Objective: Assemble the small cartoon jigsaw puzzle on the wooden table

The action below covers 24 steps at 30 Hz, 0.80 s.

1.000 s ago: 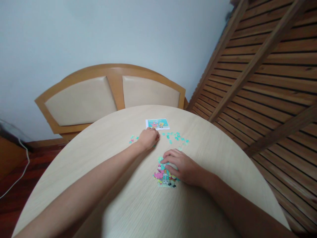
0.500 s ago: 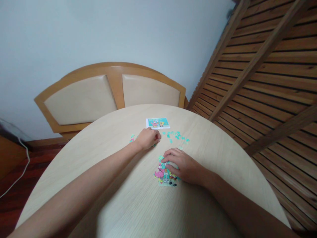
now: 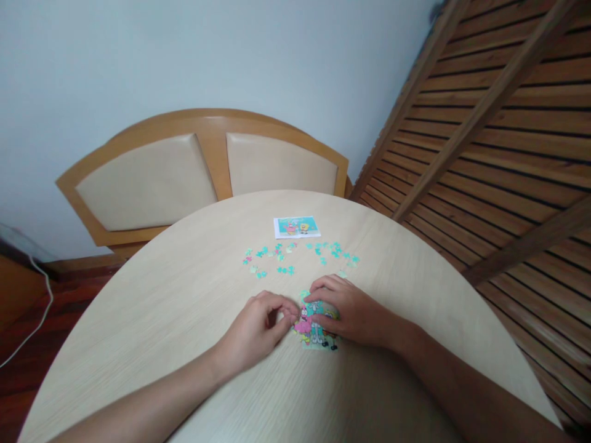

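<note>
My feed shows the puzzle (image 3: 317,335), left hand (image 3: 259,325) at its left edge, right hand (image 3: 354,312) over its right side, loose pieces (image 3: 290,269) beyond.

Left grip (image 3: 256,326): bare | right grip (image 3: 348,312): bare | forearms (image 3: 152,400): bare (both tapering toward wrists (image 3: 217,362))

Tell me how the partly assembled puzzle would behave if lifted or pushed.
The partly assembled puzzle would probably sag or break apart if lifted, since it looks built from small pieces like the loose pieces beyond it. It looks thin, so likely light. Lying flat on the table, it should slide rather than tip.
</note>
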{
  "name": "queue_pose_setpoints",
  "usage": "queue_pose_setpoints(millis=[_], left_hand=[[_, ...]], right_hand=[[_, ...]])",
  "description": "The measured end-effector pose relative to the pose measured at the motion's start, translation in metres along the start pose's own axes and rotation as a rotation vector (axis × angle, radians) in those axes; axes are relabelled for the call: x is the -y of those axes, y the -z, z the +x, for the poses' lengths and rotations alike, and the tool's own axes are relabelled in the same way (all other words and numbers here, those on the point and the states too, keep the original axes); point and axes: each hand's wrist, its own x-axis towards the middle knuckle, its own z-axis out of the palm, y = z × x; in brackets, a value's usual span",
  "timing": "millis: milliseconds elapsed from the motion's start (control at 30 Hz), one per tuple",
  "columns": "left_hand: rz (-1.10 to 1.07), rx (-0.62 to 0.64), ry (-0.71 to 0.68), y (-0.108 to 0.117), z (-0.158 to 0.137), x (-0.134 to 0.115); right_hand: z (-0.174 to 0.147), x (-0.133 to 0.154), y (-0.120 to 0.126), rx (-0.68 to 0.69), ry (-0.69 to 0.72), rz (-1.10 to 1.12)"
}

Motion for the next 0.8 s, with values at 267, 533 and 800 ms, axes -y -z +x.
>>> queue_pose_setpoints(millis=[267, 533, 800], left_hand=[[0.057, 0.010, -0.060, -0.004, -0.013, -0.009], [0.110, -0.027, -0.059, -0.004, -0.009, -0.005], [0.151, -0.022, -0.058, -0.006, -0.008, -0.005]], right_hand=[[-0.007, 0.000, -0.001, 0.049, -0.025, -0.027], [-0.005, -0.009, -0.005, 0.026, -0.052, -0.024], [-0.005, -0.008, -0.009, 0.013, -0.062, -0.039]])
